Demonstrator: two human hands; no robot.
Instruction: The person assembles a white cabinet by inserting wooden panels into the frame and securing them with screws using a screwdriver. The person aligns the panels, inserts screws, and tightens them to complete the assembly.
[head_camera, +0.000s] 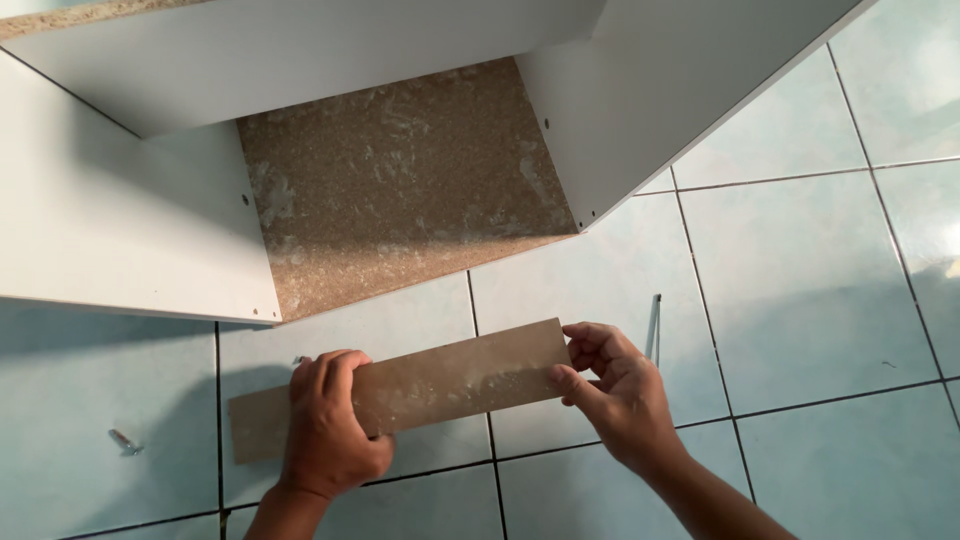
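A white cabinet (130, 210) lies on its side on the pale blue tiled floor (820, 300), open toward the camera, its side panels (640, 110) white and its back a rough brown chipboard sheet (400, 180) with pale smears. Small dowel or screw holes show near the panels' front edges.

In front of the opening, a narrow brown board strip (450, 385) is held level above the tiles, slanting slightly upward to the right. The left hand (330, 425) is wrapped over it near its left end, fingers curled across the top face; the right hand (610, 385) pinches its right end between thumb and fingers. Both hands are closed on the strip, well apart from each other.

This looks like the stage of offering up the strip to the cabinet; seating it would call for squaring it to the opening and keeping both ends even.

A thin metal rod (655, 325) lies just beyond the right hand, and a small screw (124, 440) rests near the floor's left edge.
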